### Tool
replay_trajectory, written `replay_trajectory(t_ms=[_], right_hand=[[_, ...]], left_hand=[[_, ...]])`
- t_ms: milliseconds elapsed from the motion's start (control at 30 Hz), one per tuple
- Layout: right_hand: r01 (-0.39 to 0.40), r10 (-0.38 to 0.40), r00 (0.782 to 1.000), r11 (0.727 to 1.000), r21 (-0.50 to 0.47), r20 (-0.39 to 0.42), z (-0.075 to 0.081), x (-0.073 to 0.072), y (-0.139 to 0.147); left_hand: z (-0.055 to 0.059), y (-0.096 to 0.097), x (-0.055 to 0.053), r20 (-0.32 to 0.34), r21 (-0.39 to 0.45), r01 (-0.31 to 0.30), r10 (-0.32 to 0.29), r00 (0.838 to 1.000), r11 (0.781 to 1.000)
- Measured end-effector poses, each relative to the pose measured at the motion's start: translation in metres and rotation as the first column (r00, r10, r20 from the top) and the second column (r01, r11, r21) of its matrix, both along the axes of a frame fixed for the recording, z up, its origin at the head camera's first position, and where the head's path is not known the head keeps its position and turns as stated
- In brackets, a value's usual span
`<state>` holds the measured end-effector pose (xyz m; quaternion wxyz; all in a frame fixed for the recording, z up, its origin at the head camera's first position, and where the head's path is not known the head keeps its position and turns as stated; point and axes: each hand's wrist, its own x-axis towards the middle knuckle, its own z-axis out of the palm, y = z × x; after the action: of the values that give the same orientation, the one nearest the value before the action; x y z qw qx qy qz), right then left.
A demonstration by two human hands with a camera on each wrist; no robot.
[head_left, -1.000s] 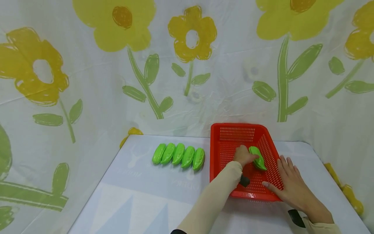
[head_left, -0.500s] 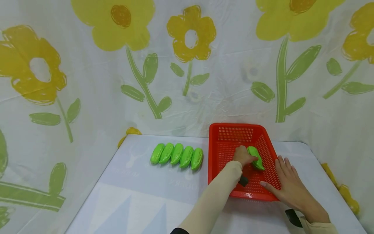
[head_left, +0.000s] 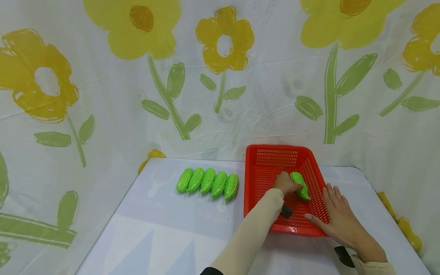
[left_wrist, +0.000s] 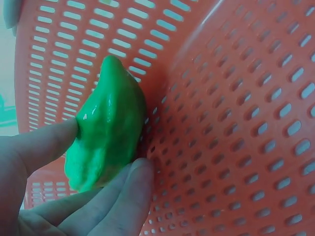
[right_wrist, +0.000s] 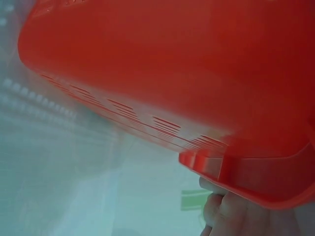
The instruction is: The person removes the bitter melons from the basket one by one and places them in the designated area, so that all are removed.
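Note:
Inside the red plastic basket (head_left: 248, 172), my left hand (head_left: 286, 183) pinches a shiny green toy bitter melon (head_left: 302, 191). The left wrist view shows the bitter melon (left_wrist: 109, 118) between thumb and fingers, its narrow tip pointing up beside the perforated wall. My right hand (head_left: 345, 223) lies along the basket's right rim with straight, spread fingers. In the right wrist view, its fingers (right_wrist: 236, 216) show below the red rim (right_wrist: 275, 201).
Several more green bitter melons (head_left: 207, 181) lie in a slanted row on the white patterned table (head_left: 137, 214), left of the basket. A flower-printed curtain (head_left: 268, 84) hangs behind the table and along its sides.
The whole scene has shifted slightly left in the head view. Both hands keep their places at the basket, and the bitter melon stays in the left hand.

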<state>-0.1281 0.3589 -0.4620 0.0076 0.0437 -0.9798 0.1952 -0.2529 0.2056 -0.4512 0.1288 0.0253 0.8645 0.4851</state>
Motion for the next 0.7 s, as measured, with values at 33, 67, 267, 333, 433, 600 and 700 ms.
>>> replay_trajectory(t_ms=[33, 67, 267, 333, 433, 600, 700], right_hand=[[0.000, 0.000, 1.000, 1.000, -0.001, 0.000, 0.000, 0.000, 0.000], [-0.001, 0.001, 1.000, 1.000, -0.003, 0.000, 0.000, 0.000, 0.000], [-0.005, 0.005, 1.000, 1.000, -0.003, -0.004, 0.001, 0.001, -0.001], [-0.007, 0.007, 1.000, 1.000, -0.003, -0.004, 0.001, 0.001, -0.001], [-0.010, 0.010, 1.000, 1.000, -0.002, -0.008, 0.001, 0.001, -0.002], [-0.010, 0.010, 1.000, 1.000, -0.002, -0.006, 0.001, 0.001, -0.002], [-0.010, 0.010, 1.000, 1.000, -0.006, -0.001, 0.002, 0.001, -0.001]], left_hand=[[0.001, 0.000, 0.000, 0.007, 0.009, -0.005, 0.005, 1.000, 1.000], [0.001, 0.000, 0.001, 0.012, 0.016, -0.008, 0.008, 1.000, 1.000], [0.000, 0.000, 0.000, 0.021, 0.044, 0.004, -0.005, 1.000, 0.999], [-0.001, 0.000, -0.001, 0.016, 0.047, 0.015, -0.016, 1.000, 0.999], [-0.004, 0.002, -0.003, -0.002, 0.042, 0.024, -0.024, 1.000, 0.999], [-0.010, 0.006, -0.009, 0.012, 0.037, 0.016, -0.016, 1.000, 0.999], [-0.010, 0.007, -0.010, 0.026, 0.040, 0.012, -0.013, 1.000, 0.999]])
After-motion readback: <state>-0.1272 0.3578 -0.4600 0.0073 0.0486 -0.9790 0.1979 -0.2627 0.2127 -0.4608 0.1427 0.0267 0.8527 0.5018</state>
